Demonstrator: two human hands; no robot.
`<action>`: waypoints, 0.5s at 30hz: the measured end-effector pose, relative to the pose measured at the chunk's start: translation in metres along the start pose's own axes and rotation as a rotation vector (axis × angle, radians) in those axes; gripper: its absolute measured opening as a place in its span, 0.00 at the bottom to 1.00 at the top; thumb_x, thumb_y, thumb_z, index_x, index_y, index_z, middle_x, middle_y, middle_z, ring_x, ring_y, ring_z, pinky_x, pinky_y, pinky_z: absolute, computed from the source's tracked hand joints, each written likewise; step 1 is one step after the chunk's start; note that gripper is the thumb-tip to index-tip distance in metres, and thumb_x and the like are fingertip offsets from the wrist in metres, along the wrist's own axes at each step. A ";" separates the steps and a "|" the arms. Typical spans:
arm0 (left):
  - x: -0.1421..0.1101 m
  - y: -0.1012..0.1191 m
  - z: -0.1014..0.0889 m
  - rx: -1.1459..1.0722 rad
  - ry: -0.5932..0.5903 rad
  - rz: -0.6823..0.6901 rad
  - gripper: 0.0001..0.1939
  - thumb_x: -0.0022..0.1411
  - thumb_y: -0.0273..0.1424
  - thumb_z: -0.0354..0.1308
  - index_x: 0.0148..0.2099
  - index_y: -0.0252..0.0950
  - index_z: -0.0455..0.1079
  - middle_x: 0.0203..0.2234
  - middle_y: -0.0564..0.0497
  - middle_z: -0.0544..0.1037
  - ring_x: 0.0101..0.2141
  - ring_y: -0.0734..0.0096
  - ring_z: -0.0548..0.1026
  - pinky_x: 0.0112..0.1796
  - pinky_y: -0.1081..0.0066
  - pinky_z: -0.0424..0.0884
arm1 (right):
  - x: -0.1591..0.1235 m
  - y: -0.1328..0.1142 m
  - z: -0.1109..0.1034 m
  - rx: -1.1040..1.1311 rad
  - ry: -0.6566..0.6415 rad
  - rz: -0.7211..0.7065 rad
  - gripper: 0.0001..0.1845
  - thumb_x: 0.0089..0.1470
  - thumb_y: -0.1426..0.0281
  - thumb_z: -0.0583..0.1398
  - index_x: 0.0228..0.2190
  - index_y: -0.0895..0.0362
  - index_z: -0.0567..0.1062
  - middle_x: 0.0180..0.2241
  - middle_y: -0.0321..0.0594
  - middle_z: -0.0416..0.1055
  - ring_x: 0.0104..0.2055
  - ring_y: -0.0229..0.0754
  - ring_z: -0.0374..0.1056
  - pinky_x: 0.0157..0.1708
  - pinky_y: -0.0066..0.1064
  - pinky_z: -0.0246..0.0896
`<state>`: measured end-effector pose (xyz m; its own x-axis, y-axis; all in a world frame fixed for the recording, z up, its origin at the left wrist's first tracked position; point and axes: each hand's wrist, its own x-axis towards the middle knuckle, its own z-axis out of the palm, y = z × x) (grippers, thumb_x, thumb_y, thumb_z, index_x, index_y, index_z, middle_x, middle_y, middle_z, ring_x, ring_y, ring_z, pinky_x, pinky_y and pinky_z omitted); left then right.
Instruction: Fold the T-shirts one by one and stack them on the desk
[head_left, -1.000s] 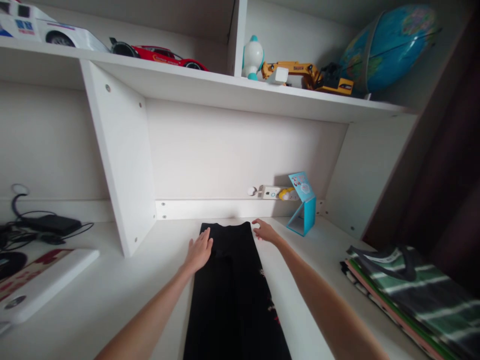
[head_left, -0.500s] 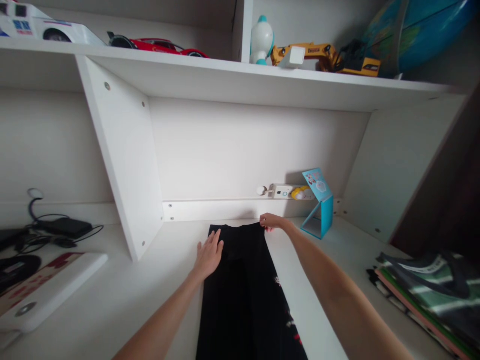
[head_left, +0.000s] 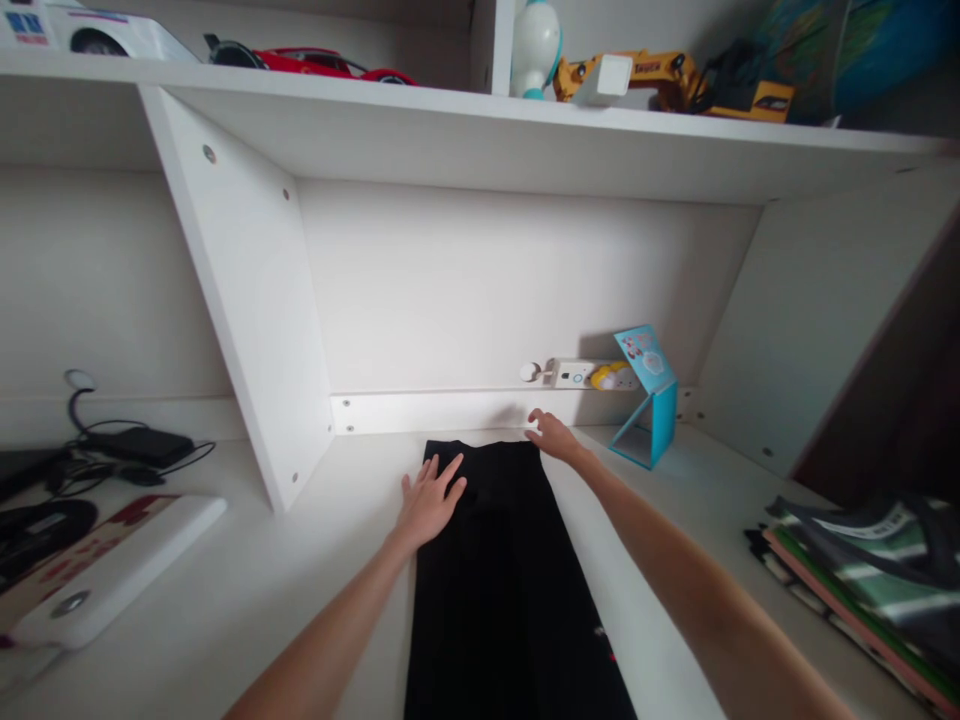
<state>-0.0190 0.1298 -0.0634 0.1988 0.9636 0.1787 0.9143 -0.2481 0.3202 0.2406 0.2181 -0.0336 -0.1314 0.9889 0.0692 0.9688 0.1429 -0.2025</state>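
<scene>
A long black garment (head_left: pixel 495 570) lies flat on the white desk, its far edge close to the back panel. Small white and red marks show along its right edge; its near end runs out of view. My left hand (head_left: pixel 433 502) rests on the upper left part of the cloth, palm down with fingers spread. At the far right corner is my right hand (head_left: pixel 553 436), fingers curved and apart, with nothing visible between them. Whether its fingertips still touch the cloth I cannot tell.
A blue folded card stand (head_left: pixel 661 425) stands right of my right hand, before a power strip (head_left: pixel 574 374). Folded clothes (head_left: pixel 870 570) are stacked at right. Cables, a black adapter (head_left: pixel 142 446) and a white box (head_left: pixel 112 570) lie left. A shelf with toys (head_left: pixel 322 66) hangs above.
My right hand has let go of the garment's far right corner and its fingers have parted. The left hand has shifted slightly onto the cloth. The view has moved a little.
</scene>
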 end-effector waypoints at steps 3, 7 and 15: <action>0.001 -0.002 0.002 0.015 -0.004 0.008 0.28 0.61 0.52 0.28 0.61 0.55 0.43 0.61 0.46 0.50 0.60 0.57 0.46 0.53 0.45 0.42 | -0.024 -0.004 0.010 -0.036 0.012 -0.046 0.24 0.57 0.61 0.52 0.54 0.54 0.58 0.56 0.46 0.53 0.56 0.50 0.53 0.51 0.50 0.51; 0.002 -0.004 0.006 0.043 -0.003 0.032 0.28 0.61 0.51 0.28 0.62 0.54 0.43 0.61 0.48 0.50 0.60 0.56 0.45 0.52 0.44 0.42 | -0.052 0.005 0.004 -0.093 0.041 0.052 0.27 0.59 0.69 0.46 0.58 0.63 0.48 0.60 0.62 0.40 0.61 0.62 0.38 0.51 0.60 0.40; 0.005 -0.005 0.002 0.037 -0.029 0.045 0.28 0.63 0.48 0.30 0.63 0.47 0.42 0.60 0.45 0.50 0.59 0.57 0.46 0.52 0.43 0.43 | -0.227 -0.025 -0.048 0.009 -0.036 -0.296 0.20 0.58 0.66 0.50 0.52 0.52 0.61 0.56 0.41 0.56 0.56 0.39 0.54 0.55 0.31 0.49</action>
<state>-0.0221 0.1357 -0.0659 0.2499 0.9541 0.1652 0.9164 -0.2881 0.2779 0.2565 -0.0114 0.0026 -0.4154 0.9050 0.0917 0.8853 0.4254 -0.1877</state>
